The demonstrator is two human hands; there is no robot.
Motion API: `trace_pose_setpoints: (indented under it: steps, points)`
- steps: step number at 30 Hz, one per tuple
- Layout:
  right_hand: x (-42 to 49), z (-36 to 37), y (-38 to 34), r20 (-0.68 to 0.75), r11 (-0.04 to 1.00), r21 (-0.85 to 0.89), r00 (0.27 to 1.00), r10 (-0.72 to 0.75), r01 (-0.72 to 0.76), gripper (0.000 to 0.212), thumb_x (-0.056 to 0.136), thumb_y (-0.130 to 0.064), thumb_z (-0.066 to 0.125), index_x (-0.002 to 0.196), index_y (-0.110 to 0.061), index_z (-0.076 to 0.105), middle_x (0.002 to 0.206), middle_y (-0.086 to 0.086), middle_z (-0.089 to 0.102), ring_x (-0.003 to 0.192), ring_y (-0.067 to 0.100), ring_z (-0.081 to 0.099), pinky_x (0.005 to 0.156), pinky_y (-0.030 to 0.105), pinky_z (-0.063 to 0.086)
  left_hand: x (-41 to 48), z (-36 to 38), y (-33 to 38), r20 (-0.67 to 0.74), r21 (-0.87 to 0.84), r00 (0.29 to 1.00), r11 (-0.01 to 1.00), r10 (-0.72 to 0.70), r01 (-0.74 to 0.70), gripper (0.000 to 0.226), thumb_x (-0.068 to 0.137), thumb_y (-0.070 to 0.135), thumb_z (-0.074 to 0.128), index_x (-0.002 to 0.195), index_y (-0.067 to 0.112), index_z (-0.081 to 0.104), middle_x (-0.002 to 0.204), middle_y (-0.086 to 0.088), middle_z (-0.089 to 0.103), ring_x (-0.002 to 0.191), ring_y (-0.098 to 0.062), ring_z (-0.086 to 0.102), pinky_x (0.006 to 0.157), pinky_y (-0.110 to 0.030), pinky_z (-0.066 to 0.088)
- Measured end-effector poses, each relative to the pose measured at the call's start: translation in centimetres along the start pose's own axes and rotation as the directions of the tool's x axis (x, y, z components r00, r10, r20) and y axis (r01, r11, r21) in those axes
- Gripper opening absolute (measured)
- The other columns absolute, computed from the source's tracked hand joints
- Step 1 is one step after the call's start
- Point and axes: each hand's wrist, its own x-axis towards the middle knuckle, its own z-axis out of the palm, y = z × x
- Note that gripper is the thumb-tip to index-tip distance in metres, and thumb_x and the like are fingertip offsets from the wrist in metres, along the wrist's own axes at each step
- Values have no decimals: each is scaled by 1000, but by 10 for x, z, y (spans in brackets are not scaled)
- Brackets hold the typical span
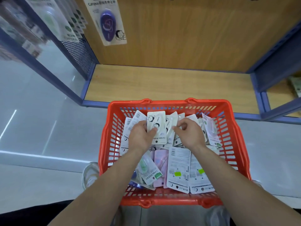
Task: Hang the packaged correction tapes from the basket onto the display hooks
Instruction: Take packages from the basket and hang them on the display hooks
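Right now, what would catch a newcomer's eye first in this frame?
The red basket, heaped with packaged correction tapes, fills the lower centre. The left hand grips a white pack at the heap's far end; the right hand reaches in beside it. A purple tape pack hangs on the wooden panel, upper left.

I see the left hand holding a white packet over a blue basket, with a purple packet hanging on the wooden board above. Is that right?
Not quite. The head view shows the basket is orange-red, not blue. The rest stands: the left hand holds a white packet over it, and a purple packet hangs on the wooden board above.
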Motion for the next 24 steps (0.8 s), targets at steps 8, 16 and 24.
trace_pose_setpoints:
  steps: [8, 16, 24]
  points:
    - [-9, -18, 6, -11, 957, 290, 1000, -19, 21, 10, 90, -13, 76, 87, -13, 67, 87, 4, 68, 77, 12, 61, 74, 24, 50, -5, -4, -2, 184, -191, 982, 981, 54, -19, 24, 91, 18, 77, 112, 25, 69, 97, 11, 72, 85, -4, 69, 70, -13, 54]
    - [-11, -22, 4, 90, 943, 327, 995, 32, -60, 12, 93, -18, 71, 103, -24, 67, 98, -3, 71, 98, 17, 68, 92, 37, 54, -15, 6, 7, 235, -202, 963, 976, 131, -83, 35, 96, 23, 71, 131, 25, 64, 110, 8, 71, 98, -11, 68, 72, -12, 53]
    - [-6, -26, 3, 139, 895, 444, 990, -31, -34, 25, 93, -5, 64, 96, -25, 77, 96, -3, 79, 99, 19, 72, 95, 40, 55, -1, 16, 21, 366, -280, 929, 958, 51, 57, 43, 92, 14, 75, 130, 23, 59, 112, 3, 73, 100, -13, 71, 79, -24, 56]
